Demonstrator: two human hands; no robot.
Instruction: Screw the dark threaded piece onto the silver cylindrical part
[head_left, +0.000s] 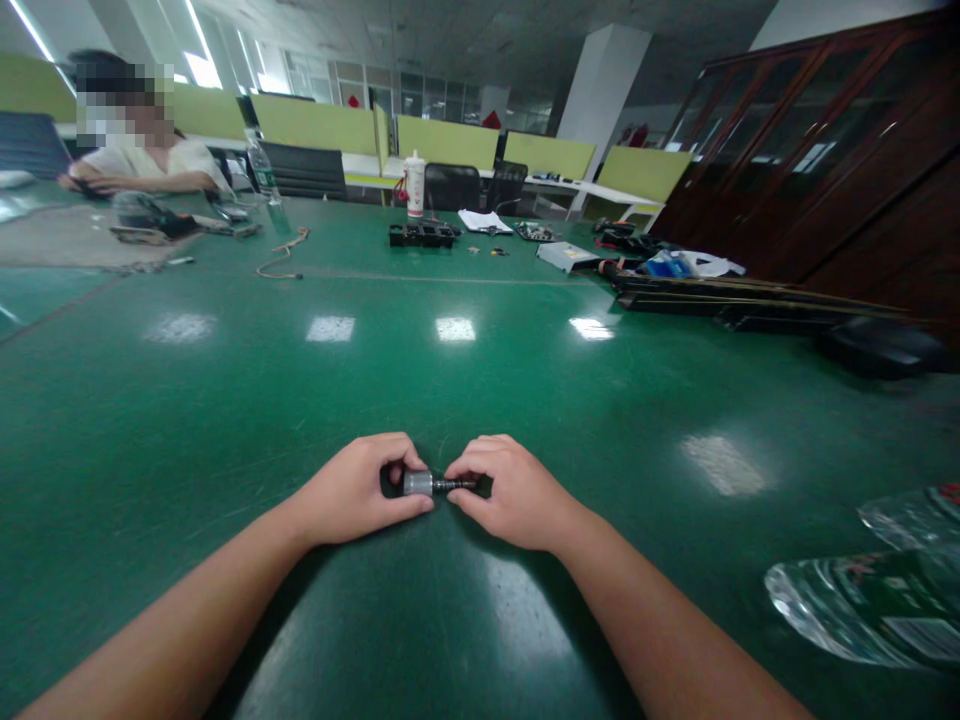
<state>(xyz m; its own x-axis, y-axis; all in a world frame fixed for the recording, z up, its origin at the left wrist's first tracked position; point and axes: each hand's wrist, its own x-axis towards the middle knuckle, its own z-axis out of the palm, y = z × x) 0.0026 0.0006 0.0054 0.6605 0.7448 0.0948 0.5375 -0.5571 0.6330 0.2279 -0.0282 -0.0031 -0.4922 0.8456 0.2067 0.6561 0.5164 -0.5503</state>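
Fingers of the left hand (356, 490) grip a smooth, metallic grey cylinder (418, 484); the right hand's (517, 492) pinch the slim, dark, ridged shaft (444, 486) at its end. Thumbs nearest the body, wrists angled inward, glossy green tabletop (442, 385) beneath.

The left forearm (210, 590) and right forearm (652, 610) are both bare, smooth-surfaced and slim, broadening toward the view's lower edge and tapering to narrow, rounded wrists (298, 522). The bare left hand (367, 487) and bare right hand (516, 492) have smooth, rounded backs and slender fingers (390, 446); nail details are too small to tell.
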